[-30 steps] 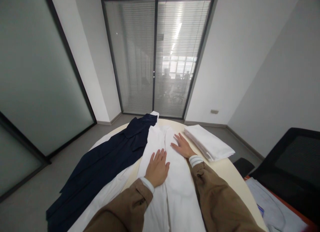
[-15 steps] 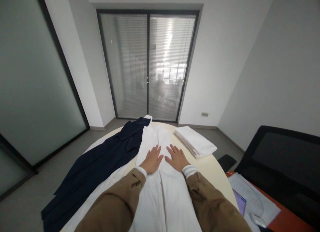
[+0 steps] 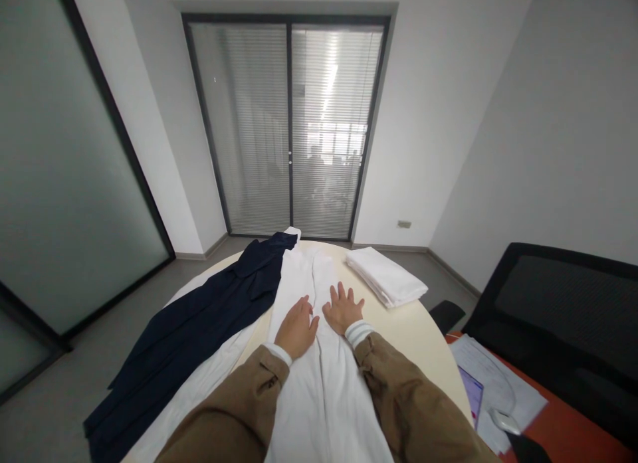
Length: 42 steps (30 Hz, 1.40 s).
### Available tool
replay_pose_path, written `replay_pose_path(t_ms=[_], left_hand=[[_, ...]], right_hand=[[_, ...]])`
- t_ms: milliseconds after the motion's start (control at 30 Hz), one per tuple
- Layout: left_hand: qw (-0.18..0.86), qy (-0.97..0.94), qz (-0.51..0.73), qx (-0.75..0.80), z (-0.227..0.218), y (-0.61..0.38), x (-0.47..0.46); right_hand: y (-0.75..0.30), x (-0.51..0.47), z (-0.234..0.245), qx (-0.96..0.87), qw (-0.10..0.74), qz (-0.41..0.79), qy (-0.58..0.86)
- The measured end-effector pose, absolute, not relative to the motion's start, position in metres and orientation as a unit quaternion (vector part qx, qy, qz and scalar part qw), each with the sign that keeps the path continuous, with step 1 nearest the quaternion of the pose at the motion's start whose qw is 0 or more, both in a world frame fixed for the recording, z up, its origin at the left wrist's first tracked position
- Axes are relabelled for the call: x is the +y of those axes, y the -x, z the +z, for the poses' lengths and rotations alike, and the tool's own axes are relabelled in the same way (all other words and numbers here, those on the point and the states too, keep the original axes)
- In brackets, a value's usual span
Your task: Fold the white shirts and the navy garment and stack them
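My left hand lies flat on a long white garment, and my right hand rests beside it on the same cloth, fingers spread. Neither hand grips anything. The garment looks like white trousers, laid lengthwise on a round cream table. To its left lies a dark navy garment, partly over more white cloth. A folded stack of white cloth sits beyond my right hand, not touching it. Brown sleeves with white cuffs cover my forearms.
A black mesh office chair stands at the right, beside an orange desk holding papers and a white computer mouse. A glass door with blinds stands behind the table, and a frosted glass wall runs along the left.
Both hands have slid closer together on the white garment, the right one moving most. My view has turned level and shifted, bringing more of the desk into sight.
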<state>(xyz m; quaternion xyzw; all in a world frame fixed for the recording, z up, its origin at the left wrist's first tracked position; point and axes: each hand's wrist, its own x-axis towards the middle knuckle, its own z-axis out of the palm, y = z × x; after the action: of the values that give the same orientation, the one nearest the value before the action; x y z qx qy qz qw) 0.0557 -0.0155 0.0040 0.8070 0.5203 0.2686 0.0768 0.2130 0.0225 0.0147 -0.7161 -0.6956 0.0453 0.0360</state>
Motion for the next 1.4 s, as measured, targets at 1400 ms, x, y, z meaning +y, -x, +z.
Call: replay_pose_path(t_ms=[1400], left_hand=[[0.197, -0.879, 0.119, 0.418, 0.024, -0.031, -0.014]], right_hand=[[-0.232, 0.027, 0.004, -0.722, 0.180, 0.078, 0.664]])
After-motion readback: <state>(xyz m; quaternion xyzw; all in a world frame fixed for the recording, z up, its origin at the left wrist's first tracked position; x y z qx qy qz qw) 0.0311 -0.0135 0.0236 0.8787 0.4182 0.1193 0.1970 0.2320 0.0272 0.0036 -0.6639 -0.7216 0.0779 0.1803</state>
